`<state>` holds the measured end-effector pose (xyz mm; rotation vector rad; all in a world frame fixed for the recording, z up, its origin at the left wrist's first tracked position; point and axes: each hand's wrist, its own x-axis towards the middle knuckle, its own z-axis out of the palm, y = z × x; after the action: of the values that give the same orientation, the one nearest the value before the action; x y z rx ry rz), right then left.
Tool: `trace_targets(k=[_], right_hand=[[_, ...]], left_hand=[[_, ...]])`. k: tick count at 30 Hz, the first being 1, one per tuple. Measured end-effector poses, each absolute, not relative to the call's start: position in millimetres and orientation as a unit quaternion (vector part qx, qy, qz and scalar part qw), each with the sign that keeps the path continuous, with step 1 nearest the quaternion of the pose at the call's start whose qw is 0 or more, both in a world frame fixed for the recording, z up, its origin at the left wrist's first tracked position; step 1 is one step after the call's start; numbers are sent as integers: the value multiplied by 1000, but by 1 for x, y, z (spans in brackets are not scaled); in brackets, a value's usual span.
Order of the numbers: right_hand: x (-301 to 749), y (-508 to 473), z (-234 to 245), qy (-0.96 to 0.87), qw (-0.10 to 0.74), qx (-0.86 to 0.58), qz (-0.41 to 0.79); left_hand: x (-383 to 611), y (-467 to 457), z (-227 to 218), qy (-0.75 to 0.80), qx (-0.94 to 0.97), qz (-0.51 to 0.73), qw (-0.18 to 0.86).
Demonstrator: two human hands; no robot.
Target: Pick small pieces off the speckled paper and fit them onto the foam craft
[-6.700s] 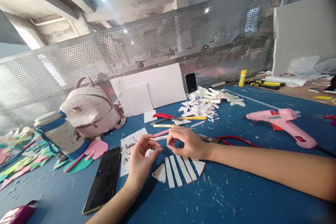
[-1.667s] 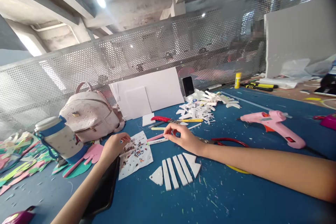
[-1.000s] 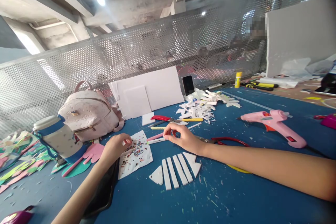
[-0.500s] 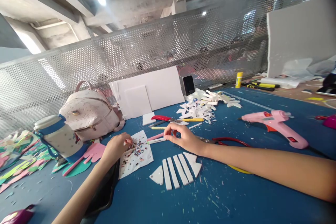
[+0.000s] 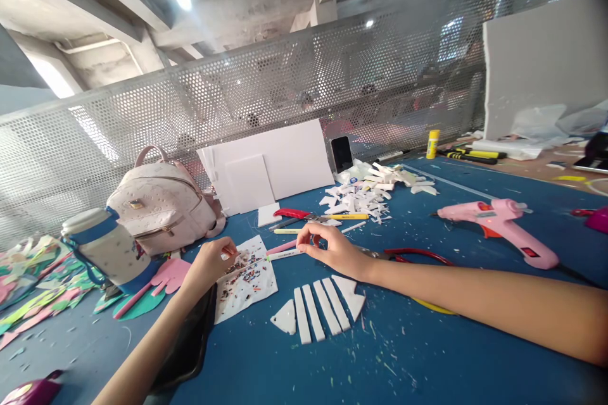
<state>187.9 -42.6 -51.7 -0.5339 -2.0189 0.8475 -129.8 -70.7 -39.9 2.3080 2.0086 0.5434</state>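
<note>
My left hand is curled, its fingertips drawn together over the left edge of a white paper sheet strewn with small coloured shavings. What those fingers hold, if anything, is too small to make out. My right hand rests with thumb and forefinger pinched at the right ends of a pink pencil-like stick and a white pencil-like stick; whether it grips either one is unclear. In front of it lie white foam pieces laid out as a fish skeleton: a head, several strips and a tail.
Beyond my hands are red-handled pliers, a yellow pencil and a heap of white scraps. A pink glue gun lies right. A tumbler, a backpack and a black tablet-like slab are left.
My left hand has shifted very slightly to the left and up. My right hand and the foam pieces stay where they were.
</note>
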Motion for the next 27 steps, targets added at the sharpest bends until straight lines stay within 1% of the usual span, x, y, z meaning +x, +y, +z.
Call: trace_targets(k=[9,18,27], right_hand=[[188,-44,-50,-811,424,-219,339],[189,-43,-51,-809,426,-216,341],[188,-42,-52,-811,426,-218,337]], left_hand=[[-135,-68,-42,645,737,195,48],[-136,-68,-44,643,739,195,53],[-136,-68,-44,668,725,164,40]])
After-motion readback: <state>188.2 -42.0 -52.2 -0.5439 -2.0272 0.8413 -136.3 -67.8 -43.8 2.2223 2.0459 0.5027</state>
